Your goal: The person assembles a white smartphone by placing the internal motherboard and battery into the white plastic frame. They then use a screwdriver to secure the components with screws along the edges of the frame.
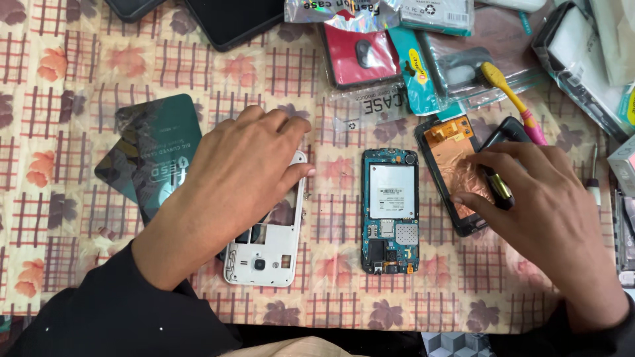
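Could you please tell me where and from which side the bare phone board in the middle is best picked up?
Probably by its two long edges, pinched from above: the phone board lies flat and alone on the tablecloth, both sides free, between the left hand and right hand.

A checked cloth with a leaf print (79, 218) covers the tabletop. Near its left edge lie two dark green flat packets (155, 149), one overlapping the other. Between the white and black phone parts, a bare blue phone board with a silver plate (390, 210) lies lengthwise, well apart from the far edge. Along the far edge sits a red phone case in a clear bag (360, 56), beside teal-backed clear packets (423, 73). A yellow toothbrush with a pink handle (512, 96) lies slanted toward the far right corner. Black slabs (231, 20) rest at the far left.
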